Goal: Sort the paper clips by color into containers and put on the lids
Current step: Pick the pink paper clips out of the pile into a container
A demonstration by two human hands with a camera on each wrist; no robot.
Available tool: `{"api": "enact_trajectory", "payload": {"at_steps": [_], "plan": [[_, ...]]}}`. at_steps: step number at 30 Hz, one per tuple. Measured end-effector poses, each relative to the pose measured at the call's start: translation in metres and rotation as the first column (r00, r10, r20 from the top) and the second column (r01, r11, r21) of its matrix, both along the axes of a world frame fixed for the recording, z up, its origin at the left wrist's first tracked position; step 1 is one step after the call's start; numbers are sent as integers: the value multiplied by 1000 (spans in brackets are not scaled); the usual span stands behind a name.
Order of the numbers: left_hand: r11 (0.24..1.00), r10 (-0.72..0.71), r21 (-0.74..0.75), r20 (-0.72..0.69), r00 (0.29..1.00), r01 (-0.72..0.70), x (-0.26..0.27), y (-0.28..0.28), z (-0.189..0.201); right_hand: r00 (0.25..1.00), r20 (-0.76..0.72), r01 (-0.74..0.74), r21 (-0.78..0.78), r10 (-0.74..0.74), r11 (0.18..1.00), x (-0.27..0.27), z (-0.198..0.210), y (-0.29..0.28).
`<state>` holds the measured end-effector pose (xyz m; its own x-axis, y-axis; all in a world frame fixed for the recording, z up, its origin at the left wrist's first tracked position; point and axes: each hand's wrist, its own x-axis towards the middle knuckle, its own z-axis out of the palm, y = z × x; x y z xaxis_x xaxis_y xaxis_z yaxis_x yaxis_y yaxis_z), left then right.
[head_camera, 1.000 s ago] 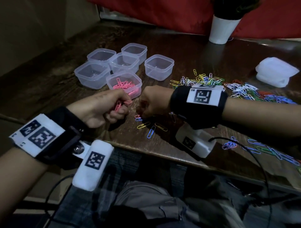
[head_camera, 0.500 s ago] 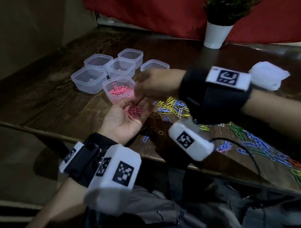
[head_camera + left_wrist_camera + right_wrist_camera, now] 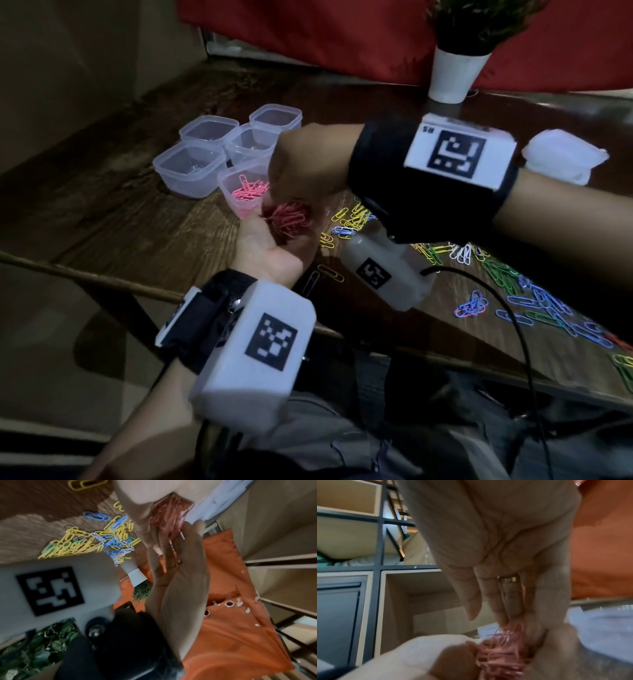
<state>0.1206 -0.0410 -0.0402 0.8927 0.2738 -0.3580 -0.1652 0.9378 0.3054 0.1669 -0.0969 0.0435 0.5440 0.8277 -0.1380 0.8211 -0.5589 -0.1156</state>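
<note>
My left hand [image 3: 269,248] lies palm up over the table's front edge and cradles a clump of pink paper clips [image 3: 289,219] on its fingers. My right hand [image 3: 294,181] hovers above it with fingertips bunched down into the clump, pinching clips. The left wrist view shows my left hand [image 3: 178,555] stretched flat with the clips [image 3: 168,515] at its fingertips. In the right wrist view my right hand [image 3: 505,601] reaches down into the pink clips [image 3: 501,653]. A clear container [image 3: 226,186] holding pink clips stands just beyond both hands.
Several empty clear containers [image 3: 190,171] cluster behind the pink one. Loose yellow, blue, green and white clips [image 3: 356,219] spread rightward across the wooden table [image 3: 137,219]. A stack of lids [image 3: 561,157] lies at the right, and a white plant pot [image 3: 452,78] stands at the back.
My left hand turned from a downward fist to palm up, showing the pink clips. My right hand rose from the table, moved over the left palm and dipped its fingers into the clump.
</note>
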Motion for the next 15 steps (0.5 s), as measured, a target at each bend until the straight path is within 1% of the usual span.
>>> {"api": "enact_trajectory", "payload": {"at_steps": [2,3,5,6,8,9,10,12,13,15], "plan": [[1000,-15,24,18,1000,15,4,8,3,1000,-2,-17,46,17,999,3,5,-3],[998,-39,54,22,999,38,5,13,7,999,-42,-11,93,15,996,6,8,-3],[992,-66,111,17,998,64,6,24,20,988,-153,15,243,23,970,14,14,-2],[991,-67,114,33,997,63,7,32,28,982,-188,39,332,26,943,18,16,-1],[996,-61,64,77,995,56,10,51,38,976,-217,106,492,3,864,27,20,0],[993,-71,95,56,996,65,13,62,42,974,-225,142,548,-19,825,32,21,-1],[982,-90,165,-5,996,90,17,73,43,971,-237,176,578,-42,797,36,21,-3],[921,-141,343,-151,978,186,24,89,45,960,-266,230,576,-86,784,44,19,-8],[867,-162,430,-235,958,252,29,95,46,954,-280,250,561,-103,789,48,16,-10],[708,-168,583,-409,897,399,38,100,45,935,-331,297,529,-128,795,53,10,-15]]}}
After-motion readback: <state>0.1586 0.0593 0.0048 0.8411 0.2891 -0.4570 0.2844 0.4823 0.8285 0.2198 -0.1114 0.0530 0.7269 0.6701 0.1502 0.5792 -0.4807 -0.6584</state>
